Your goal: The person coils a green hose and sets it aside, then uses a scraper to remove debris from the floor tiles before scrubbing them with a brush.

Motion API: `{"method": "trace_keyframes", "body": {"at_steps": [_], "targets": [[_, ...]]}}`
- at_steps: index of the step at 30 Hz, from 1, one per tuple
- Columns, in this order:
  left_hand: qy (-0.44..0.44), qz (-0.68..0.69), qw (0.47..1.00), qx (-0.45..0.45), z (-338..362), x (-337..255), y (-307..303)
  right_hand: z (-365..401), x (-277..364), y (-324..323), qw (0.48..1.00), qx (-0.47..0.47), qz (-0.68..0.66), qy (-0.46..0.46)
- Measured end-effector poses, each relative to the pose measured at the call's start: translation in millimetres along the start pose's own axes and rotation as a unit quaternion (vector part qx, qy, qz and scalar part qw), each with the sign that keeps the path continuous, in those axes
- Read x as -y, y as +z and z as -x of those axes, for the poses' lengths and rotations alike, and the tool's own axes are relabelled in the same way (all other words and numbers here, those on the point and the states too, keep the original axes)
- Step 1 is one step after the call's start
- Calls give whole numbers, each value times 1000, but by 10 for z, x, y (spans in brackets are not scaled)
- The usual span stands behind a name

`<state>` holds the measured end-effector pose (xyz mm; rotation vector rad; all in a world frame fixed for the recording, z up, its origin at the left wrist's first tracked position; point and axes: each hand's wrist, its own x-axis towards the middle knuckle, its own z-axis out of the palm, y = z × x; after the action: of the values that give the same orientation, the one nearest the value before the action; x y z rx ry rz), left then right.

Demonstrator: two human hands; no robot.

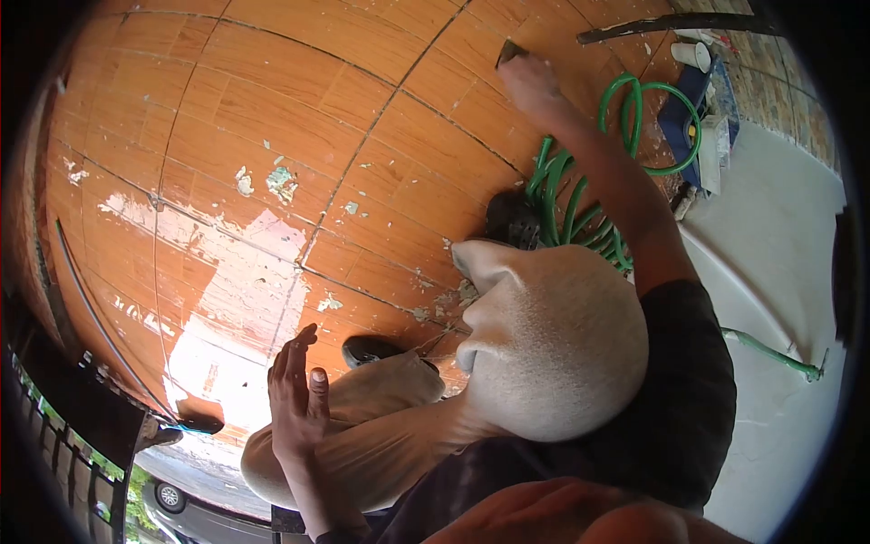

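Observation:
My right hand [530, 83] reaches far out over the orange wood-patterned tile floor [299, 100], its fingers closed on a small dark flat blade [510, 53]. Most of that blade is hidden by the fingers; its visible end is right at the floor. My left hand [297, 390] is raised near my bent knee, fingers spread and holding nothing. Pale paint flakes [282, 184] lie scattered on the tiles between the hands, some in small heaps.
A coiled green hose [571, 195] lies beneath my right arm, close to my shoe [514, 218]. Beyond it are a white cup [691, 56], a dark blue tray [681, 122] and a dark stick [675, 25]. A thin cable [91, 313] runs along the left; a car [204, 512] stands outside.

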<state>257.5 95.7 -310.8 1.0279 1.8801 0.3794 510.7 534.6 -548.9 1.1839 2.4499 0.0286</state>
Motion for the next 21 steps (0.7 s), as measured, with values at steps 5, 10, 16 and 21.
{"method": "trace_keyframes", "body": {"at_steps": [5, 10, 16, 21], "targets": [[10, -9, 1000, -7, -27, -11, 20, -78, -62, 132, 998, 55, 26, -25], [7, -15, 1000, 6, -56, -93, 16, -51, -18, -121, 996, 53, -56, 46], [7, -22, 1000, 10, -71, -109, 16, -322, -173, 49, 986, -65, -144, 46], [-28, -37, 999, 26, -147, -182, 39, -714, -194, 60, 993, -73, -90, -35]]}}
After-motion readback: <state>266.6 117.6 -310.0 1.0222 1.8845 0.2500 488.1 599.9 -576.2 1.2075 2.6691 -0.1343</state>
